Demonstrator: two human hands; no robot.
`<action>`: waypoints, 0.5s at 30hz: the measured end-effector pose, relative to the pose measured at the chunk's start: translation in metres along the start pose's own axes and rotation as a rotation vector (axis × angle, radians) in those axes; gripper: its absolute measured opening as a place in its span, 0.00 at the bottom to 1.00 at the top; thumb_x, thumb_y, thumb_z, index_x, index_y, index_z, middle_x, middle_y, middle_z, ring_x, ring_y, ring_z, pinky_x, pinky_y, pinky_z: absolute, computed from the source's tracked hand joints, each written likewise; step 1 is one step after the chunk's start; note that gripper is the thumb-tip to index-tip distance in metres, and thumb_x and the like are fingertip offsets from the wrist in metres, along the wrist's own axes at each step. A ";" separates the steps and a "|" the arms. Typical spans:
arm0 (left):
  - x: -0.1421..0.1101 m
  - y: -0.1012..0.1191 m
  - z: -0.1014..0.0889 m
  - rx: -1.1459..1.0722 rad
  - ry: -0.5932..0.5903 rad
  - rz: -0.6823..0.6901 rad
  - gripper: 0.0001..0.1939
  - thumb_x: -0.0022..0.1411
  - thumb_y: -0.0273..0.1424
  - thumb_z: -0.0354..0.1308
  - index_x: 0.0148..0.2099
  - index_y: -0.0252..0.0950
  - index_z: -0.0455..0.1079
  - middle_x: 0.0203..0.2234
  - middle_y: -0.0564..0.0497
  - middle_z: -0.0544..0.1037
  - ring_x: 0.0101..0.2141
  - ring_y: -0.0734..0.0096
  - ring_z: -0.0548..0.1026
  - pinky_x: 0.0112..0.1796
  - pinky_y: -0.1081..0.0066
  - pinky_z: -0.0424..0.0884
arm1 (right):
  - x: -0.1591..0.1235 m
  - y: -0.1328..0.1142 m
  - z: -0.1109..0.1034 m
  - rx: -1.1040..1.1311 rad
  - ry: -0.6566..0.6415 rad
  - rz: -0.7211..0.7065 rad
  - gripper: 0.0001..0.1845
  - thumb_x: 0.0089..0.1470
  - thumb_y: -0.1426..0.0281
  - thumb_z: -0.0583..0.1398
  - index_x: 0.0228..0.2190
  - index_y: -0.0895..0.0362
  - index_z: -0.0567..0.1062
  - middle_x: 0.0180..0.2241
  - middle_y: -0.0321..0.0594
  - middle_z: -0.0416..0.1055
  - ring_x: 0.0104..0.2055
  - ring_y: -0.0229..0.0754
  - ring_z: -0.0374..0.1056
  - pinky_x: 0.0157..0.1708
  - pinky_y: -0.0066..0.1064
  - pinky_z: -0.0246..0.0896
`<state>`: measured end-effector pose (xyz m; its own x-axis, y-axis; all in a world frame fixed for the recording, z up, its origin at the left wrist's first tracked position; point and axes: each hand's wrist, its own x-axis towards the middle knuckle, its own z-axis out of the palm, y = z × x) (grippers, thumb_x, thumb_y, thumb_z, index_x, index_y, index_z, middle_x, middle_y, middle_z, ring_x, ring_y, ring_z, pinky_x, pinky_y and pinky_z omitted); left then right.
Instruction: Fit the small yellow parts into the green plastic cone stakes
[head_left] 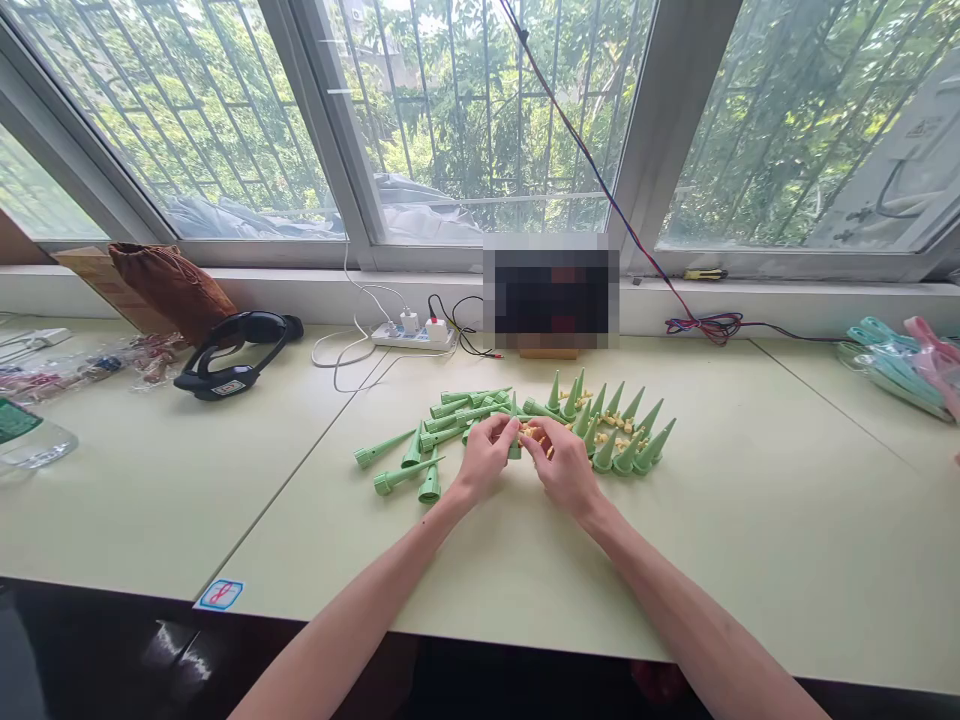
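My left hand [486,455] is closed around a green plastic watering spike [514,402], which stands upright with its pointed end up. Close against it, my right hand [566,468] pinches a small yellow plastic piece [528,432] at the spike's side; the fingers partly hide it. Left of my hands, several loose green spikes [409,478] lie in a heap, a few of them tilted up. To the right, several more green spikes [627,455] stand points up in rows, with small yellow pieces [621,424] scattered among them.
A power strip [412,335] with white plugs and cables lies by the window ledge, beside a blurred-out dark object [552,292]. Black headgear [236,360], a brown pouch [171,290] and a bottle [34,440] are at the left. Bagged pastel items [904,365] lie far right.
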<state>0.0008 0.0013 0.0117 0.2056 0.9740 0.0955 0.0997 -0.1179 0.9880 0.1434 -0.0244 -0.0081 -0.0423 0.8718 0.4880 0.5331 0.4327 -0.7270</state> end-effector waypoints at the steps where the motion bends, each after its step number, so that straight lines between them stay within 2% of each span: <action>1: 0.001 0.000 -0.001 -0.035 0.001 -0.045 0.17 0.59 0.46 0.57 0.31 0.35 0.67 0.21 0.56 0.63 0.20 0.80 0.58 0.20 0.77 0.56 | 0.000 0.001 0.000 -0.006 -0.011 -0.027 0.12 0.64 0.65 0.54 0.42 0.56 0.73 0.34 0.42 0.72 0.31 0.41 0.66 0.31 0.30 0.61; 5: 0.003 -0.003 -0.004 -0.139 0.012 -0.146 0.18 0.57 0.47 0.58 0.33 0.35 0.69 0.21 0.57 0.61 0.20 0.81 0.54 0.19 0.78 0.52 | 0.000 0.004 0.002 -0.050 -0.051 -0.104 0.14 0.65 0.67 0.51 0.45 0.55 0.75 0.36 0.44 0.72 0.35 0.43 0.67 0.34 0.32 0.62; 15: 0.000 0.000 -0.003 -0.098 -0.013 -0.110 0.18 0.58 0.46 0.58 0.32 0.35 0.69 0.19 0.57 0.61 0.20 0.81 0.55 0.19 0.79 0.53 | 0.001 0.005 0.000 -0.149 -0.099 -0.118 0.17 0.67 0.67 0.48 0.33 0.56 0.74 0.30 0.41 0.68 0.30 0.41 0.63 0.32 0.31 0.57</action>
<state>-0.0020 0.0020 0.0123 0.2112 0.9773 -0.0145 0.0264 0.0091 0.9996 0.1461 -0.0213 -0.0111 -0.1910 0.8385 0.5104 0.6382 0.5012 -0.5844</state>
